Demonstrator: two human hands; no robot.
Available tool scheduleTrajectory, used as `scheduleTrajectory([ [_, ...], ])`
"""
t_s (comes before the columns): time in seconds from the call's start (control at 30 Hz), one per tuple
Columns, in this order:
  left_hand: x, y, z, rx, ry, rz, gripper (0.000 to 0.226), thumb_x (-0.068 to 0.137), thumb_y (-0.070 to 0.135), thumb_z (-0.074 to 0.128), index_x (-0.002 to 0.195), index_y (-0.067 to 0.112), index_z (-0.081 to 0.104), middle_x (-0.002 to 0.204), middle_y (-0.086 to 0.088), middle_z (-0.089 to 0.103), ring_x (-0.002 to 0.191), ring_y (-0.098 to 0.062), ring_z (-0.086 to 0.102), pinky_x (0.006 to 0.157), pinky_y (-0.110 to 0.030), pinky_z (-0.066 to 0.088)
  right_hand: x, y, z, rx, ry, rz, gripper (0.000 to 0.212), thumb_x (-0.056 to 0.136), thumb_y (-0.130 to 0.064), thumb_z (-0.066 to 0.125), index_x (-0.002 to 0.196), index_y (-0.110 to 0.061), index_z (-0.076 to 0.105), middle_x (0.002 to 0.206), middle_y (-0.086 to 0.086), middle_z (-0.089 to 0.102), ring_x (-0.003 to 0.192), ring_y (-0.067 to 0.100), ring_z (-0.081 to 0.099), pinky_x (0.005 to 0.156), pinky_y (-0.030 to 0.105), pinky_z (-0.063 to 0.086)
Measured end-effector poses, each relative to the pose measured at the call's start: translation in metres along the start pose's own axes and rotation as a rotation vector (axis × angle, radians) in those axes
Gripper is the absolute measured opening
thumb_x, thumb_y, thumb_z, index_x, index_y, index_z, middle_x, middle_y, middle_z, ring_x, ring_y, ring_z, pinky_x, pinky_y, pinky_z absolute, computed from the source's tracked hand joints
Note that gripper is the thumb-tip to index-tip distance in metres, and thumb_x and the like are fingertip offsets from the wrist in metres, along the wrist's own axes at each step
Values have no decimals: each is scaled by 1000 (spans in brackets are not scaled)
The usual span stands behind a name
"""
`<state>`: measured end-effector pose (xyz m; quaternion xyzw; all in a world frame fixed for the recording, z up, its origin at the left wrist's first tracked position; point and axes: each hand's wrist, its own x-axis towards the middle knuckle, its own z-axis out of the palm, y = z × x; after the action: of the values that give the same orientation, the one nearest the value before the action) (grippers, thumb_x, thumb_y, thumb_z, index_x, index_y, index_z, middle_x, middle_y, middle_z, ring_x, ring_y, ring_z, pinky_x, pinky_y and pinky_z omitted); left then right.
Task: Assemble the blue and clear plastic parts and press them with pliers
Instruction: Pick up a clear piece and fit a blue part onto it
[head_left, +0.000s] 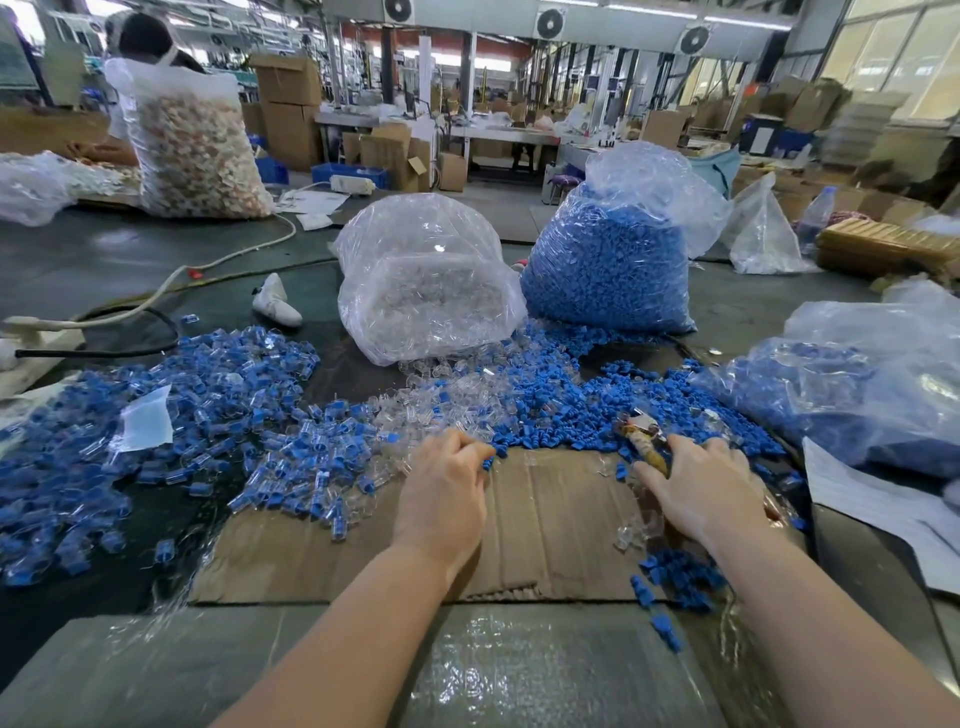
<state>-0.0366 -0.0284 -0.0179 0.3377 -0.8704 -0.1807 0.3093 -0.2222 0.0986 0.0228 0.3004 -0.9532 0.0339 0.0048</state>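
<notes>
Head view looks down over a sheet of flattened cardboard (545, 519) with both hands working at its far edge. Left hand (441, 493) has its fingers curled down at the rim of the heap, and they seem to pinch a blue part (488, 462), though the fingertips are partly hidden. Right hand (711, 493) lies over the handle of the pliers (641, 436), whose metal head points away into the pile; I cannot tell whether the fingers have really closed round the handle or only rest on it. Loose blue parts (545, 400) and clear parts (447, 395) are mixed together just beyond the cardboard, with a wide spread of what look like joined pieces (234, 415) to the left. Two open bags stand farther off, a clear parts bag (426, 280) and a blue parts bag (608, 260) to its right. From where I stand the risk is plain: the parts are small and slippery and lie tangled, so a hurried pinch could lift two at once or drop one. The pliers, half buried, could drag loose pieces off the near right edge, where some blue strays (675, 577) already lie.
</notes>
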Motion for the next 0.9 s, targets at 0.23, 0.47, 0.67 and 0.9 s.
scheduleTrajectory([
  [0.23, -2, -1, 9, 91, -153, 55, 39, 100, 30, 37, 138, 25, 44, 137, 11, 45, 121, -11, 33, 107, -26, 22, -17, -40, 3, 162, 242, -332, 37, 96, -31, 47, 131, -18, 47, 128, 1, 49, 120, 18, 42, 104, 31, 30],
  [0.47, -6, -1, 4, -66, -41, 55, 24, 91, 18, 56, 113, 17, 66, 109, 5, 63, 99, -6, 49, 89, -14, 35, -24, -79, 26, 408, 110, -491, 37, 95, -10, 46, 132, -15, 49, 128, 1, 50, 120, 17, 40, 103, 25, 28],
  [0.67, -6, 1, 0, -134, 2, -24, 25, 88, 11, 62, 112, 15, 67, 100, 4, 61, 89, -9, 55, 84, -16, 43, -23, -95, 39, 274, 60, -551, 49, 96, -12, 39, 140, -32, 38, 135, -7, 43, 121, 20, 37, 99, 35, 35],
  [0.9, -7, 0, -1, -180, 17, -73, 20, 85, 10, 65, 105, 13, 69, 99, 4, 60, 88, -9, 58, 84, -16, 44, -21, -104, 41, 346, 160, -505, 21, 96, -24, 46, 112, -26, 59, 113, -6, 59, 107, 15, 48, 90, 27, 37],
])
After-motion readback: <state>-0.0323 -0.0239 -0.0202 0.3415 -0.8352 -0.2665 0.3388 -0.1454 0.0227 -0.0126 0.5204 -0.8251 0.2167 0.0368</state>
